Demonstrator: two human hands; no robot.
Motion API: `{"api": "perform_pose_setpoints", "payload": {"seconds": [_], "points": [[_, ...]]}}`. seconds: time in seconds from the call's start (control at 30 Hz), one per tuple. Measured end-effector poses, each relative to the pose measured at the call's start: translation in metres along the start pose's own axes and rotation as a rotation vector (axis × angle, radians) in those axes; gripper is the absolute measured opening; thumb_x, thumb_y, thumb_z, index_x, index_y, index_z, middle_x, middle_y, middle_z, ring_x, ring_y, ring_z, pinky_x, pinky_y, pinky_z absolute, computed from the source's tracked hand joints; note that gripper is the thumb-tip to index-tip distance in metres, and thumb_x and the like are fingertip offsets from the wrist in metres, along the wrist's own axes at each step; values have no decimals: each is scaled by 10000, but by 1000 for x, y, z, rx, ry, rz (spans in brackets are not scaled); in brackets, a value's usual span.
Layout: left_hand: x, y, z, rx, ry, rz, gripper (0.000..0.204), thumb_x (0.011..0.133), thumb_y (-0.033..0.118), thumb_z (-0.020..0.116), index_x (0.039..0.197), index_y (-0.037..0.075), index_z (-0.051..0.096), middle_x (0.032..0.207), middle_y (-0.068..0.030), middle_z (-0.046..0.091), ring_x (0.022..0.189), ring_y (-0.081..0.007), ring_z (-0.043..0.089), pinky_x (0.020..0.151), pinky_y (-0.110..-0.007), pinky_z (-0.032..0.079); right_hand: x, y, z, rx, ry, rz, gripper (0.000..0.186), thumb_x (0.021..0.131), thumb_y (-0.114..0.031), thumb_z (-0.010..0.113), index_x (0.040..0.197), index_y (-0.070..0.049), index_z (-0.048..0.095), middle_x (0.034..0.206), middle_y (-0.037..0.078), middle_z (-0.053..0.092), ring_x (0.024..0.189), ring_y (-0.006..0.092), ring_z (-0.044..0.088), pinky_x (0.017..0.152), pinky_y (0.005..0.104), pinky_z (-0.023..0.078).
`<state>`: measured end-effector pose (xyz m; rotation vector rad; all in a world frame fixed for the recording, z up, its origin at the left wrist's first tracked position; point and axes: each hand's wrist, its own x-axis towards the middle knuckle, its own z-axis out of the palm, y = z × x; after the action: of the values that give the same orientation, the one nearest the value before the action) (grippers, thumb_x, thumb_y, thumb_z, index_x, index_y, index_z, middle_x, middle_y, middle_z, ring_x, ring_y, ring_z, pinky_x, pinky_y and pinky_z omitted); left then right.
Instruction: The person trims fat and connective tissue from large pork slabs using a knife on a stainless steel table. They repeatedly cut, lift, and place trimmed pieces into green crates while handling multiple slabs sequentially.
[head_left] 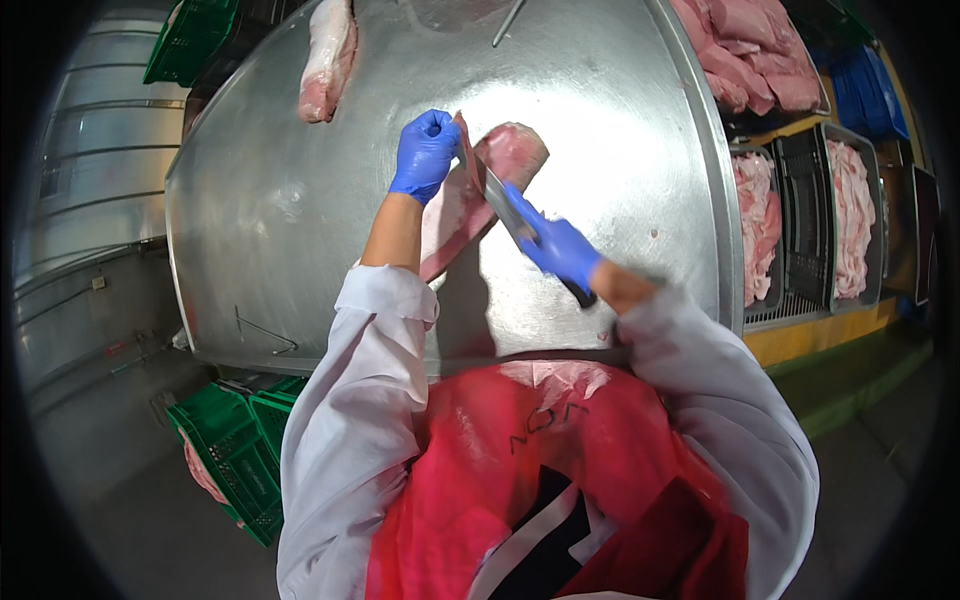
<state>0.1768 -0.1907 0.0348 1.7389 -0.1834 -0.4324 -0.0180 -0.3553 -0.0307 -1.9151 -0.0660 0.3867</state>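
A long pale-pink piece of pork point(517, 150) lies slantwise on the metal table point(330, 210) in front of me. My left hand point(426, 155), in a blue glove, pinches the end of a thin strip of meat point(466, 145) and lifts it off the piece. A knife point(508, 212) is in my gloved right hand point(562, 250). Its blade points up and left, against the meat by the raised strip, and its dark handle end shows below the palm. My left forearm partly hides the near end of the pork.
Another long cut of pork point(328, 65) lies at the far left. A metal rod point(508, 22) rests at the far edge. To the right stand dark crates point(805, 215) with pale trimmings and a tray of larger meat pieces point(755, 55). Green crates point(225, 460) stand at lower left.
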Motion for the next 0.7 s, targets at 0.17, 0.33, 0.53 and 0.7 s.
{"api": "perform_pose_setpoints", "payload": {"seconds": [0.17, 0.33, 0.53, 0.7], "points": [[-13, 9, -1, -114, -101, 34, 143, 918, 83, 642, 793, 55, 578, 713, 11, 567, 619, -65, 501, 575, -225, 413, 20, -29, 2, -87, 29, 54, 784, 897, -153, 471, 1585, -205, 98, 1022, 289, 659, 884, 480, 649, 820, 526, 529], [-13, 24, -4, -149, -8, 2, 102, 912, 70, 638, 826, 52, 587, 717, 5, 550, 603, -67, 477, 559, -224, 384, 13, 1, 41, -78, 172, -88, 775, 906, -166, 489, 1585, -216, 119, 824, 244, 633, 669, 392, 630, 669, 467, 538], [-33, 28, -14, -236, -37, 81, 78, 918, 81, 635, 862, 64, 584, 740, 8, 537, 617, -79, 474, 557, -226, 375, 33, -26, 36, -30, 99, -4, 739, 933, -194, 463, 1581, -225, 108, 887, 280, 649, 723, 436, 638, 696, 515, 515], [-55, 16, -63, -205, 49, 139, 81, 917, 133, 651, 881, 96, 588, 794, 24, 552, 677, -76, 502, 587, -222, 410, -44, 9, 57, -236, -98, 142, 700, 971, -209, 470, 1578, -112, 135, 1005, 288, 681, 699, 389, 664, 674, 521, 519]]}}
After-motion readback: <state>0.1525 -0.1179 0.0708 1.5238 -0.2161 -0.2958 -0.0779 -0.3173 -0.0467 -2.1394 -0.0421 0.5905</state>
